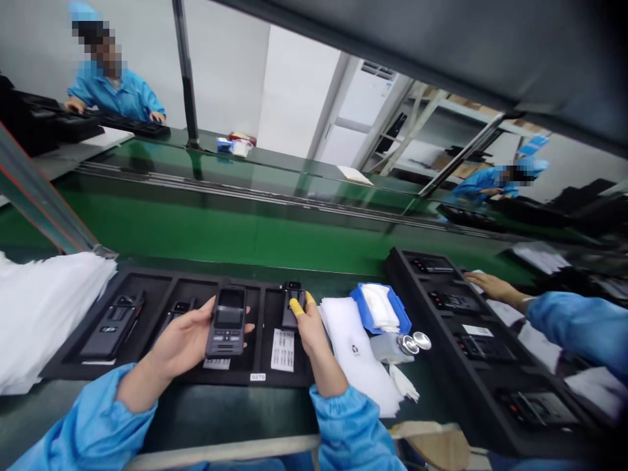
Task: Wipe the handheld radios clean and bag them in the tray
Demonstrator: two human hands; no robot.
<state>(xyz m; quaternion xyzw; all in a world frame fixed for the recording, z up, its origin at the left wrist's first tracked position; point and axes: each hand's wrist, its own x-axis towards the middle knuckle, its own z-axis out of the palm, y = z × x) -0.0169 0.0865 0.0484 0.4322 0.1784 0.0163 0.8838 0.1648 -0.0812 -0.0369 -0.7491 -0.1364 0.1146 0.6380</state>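
My left hand (184, 340) is closed round a dark handheld device (226, 322) with a small screen and keypad, held face up over a black compartment tray (147, 282). My right hand (307, 327), with yellow finger cots on two fingertips, pinches a small black part (293, 302) standing in the tray's right compartment. Two more black devices (114, 322) lie in the left compartments. A white barcode label (283, 350) lies under my right hand.
A second black tray (490, 366) of devices sits at right, with a co-worker's hand (490, 285) on it. White foam sheets (358, 353), a blue tray with cloth (380, 307) and a small bottle (400, 345) lie between. White bags (39, 314) pile at left. Green conveyor (235, 229) runs beyond.
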